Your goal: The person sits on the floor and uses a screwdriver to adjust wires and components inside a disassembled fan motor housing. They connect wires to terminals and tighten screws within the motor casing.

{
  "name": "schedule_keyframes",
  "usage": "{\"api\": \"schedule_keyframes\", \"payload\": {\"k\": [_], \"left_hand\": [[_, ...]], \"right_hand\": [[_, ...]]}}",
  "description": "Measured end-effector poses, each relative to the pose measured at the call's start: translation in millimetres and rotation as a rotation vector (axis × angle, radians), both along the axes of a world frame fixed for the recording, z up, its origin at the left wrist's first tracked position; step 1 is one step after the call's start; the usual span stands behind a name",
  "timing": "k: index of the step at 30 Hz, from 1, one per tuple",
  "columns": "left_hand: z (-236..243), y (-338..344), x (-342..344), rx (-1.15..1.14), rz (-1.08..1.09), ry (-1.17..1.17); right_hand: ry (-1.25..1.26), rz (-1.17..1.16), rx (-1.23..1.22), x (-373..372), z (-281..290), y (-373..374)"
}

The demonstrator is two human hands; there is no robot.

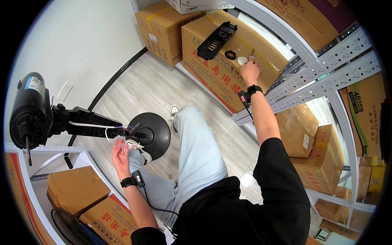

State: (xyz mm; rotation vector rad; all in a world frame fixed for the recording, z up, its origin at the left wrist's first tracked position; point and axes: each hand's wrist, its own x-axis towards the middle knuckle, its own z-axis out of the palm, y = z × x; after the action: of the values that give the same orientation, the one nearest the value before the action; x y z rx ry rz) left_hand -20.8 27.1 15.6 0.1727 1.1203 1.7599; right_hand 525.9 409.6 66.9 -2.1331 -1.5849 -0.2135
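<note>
My left hand [119, 154] is raised under the open neck of a black fan stand [87, 121], fingers spread beside loose white and coloured wires [118, 130]. The fan motor head [26, 110] hangs at the far left. The round black base [157, 128] lies on the floor past my shoe. My right hand [250, 70] reaches onto a cardboard box [220, 65], closed around a thin tool, likely a screwdriver, next to a small white cap [242, 60]. A black ring [230, 54] and a black plastic cover panel [216, 40] lie on that box.
Grey metal shelving [326, 77] runs along the right with several cardboard boxes [322, 163] on it. More boxes [161, 28] stand against the wall ahead. At lower left are boxes [75, 190] and a black fan grille [71, 228]. The floor is light wood.
</note>
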Motion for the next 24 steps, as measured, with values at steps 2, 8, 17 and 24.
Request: {"api": "schedule_keyframes", "payload": {"k": [2,8,17,24], "left_hand": [[1,-1,0,0.001,0.004,0.001],[0,-1,0,0.008,0.007,-0.011],[-2,-2,-3,0.018,-0.004,-0.005],[2,-2,-1,0.014,0.001,0.010]], "right_hand": [[-0.022,0.002,-0.001,-2,2,-3],[-0.042,-0.008,-0.061,2,3,-9],[-0.068,0.016,-0.047,8,-6,-7],[-0.037,-0.006,-0.095,11,4,-6]]}}
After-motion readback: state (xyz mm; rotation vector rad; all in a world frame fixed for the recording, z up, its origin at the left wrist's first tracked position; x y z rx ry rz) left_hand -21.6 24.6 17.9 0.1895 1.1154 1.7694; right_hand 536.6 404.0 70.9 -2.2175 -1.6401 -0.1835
